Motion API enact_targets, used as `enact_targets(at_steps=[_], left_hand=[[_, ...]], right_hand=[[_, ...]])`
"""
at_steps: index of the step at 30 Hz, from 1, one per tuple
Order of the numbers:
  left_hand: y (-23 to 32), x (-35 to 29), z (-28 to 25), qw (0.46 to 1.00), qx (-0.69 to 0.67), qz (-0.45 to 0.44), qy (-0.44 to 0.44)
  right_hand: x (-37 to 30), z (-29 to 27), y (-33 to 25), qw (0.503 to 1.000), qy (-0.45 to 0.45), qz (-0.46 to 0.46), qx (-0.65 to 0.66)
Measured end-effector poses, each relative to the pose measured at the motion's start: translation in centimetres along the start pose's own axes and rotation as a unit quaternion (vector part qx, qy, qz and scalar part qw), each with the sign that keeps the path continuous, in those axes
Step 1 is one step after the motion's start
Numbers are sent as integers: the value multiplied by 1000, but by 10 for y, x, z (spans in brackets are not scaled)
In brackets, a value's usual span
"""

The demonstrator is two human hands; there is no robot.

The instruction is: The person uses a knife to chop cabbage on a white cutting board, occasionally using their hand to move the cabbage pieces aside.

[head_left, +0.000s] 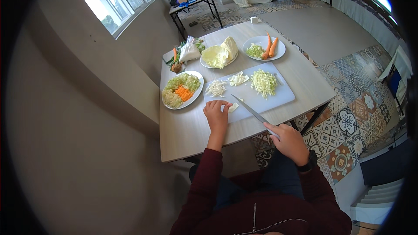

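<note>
My right hand (289,141) is wrapped round the handle of a kitchen knife (252,112). Its blade slants up and left, the tip over the white cutting board (283,98). At the board's near left corner, my left hand (216,112) is closed, its fingertips at a small pale piece of cabbage leaf (234,107). Behind that hand lies a small heap of white strips (216,88). Flat cut cabbage pieces (238,78) sit in the middle of the board, and a larger mound of shredded cabbage (264,82) is on the right.
Left of the board stands an oval plate of shredded vegetables (191,100) with orange carrot. Farther back are a plate of cabbage leaves (220,55), a plate with two carrots (271,48) and a white bag (190,52) among vegetables. A wall (109,104) runs along the table's left.
</note>
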State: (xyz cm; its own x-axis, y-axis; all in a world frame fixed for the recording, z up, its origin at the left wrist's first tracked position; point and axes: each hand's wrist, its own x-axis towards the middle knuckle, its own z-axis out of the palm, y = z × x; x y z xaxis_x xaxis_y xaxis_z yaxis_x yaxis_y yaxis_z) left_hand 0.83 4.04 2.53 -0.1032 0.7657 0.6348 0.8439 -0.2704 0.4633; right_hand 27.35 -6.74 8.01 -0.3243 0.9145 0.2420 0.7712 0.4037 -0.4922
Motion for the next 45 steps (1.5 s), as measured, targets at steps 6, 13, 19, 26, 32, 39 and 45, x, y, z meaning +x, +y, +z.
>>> enact_targets(at_steps=[6, 13, 19, 26, 32, 39, 45], left_hand=[[18, 24, 12, 991, -26, 83, -105], [16, 26, 22, 987, 36, 105, -114], [16, 30, 15, 998, 0, 60, -22], [6, 26, 4, 996, -5, -61, -64], [-30, 19, 13, 999, 10, -13, 27], [-25, -3, 3, 999, 31, -34, 20], [-28, -16, -4, 998, 16, -63, 15]], right_hand=[[-1, 4, 5, 1000, 23, -13, -9], [-1, 0, 1, 1000, 29, -9, -2], [-7, 0, 9, 1000, 24, -6, -6], [-15, -6, 12, 999, 34, 10, 7], [-17, -11, 9, 999, 25, 7, 28], [-20, -15, 11, 999, 28, 21, 36], [-21, -16, 10, 998, 22, 20, 50]])
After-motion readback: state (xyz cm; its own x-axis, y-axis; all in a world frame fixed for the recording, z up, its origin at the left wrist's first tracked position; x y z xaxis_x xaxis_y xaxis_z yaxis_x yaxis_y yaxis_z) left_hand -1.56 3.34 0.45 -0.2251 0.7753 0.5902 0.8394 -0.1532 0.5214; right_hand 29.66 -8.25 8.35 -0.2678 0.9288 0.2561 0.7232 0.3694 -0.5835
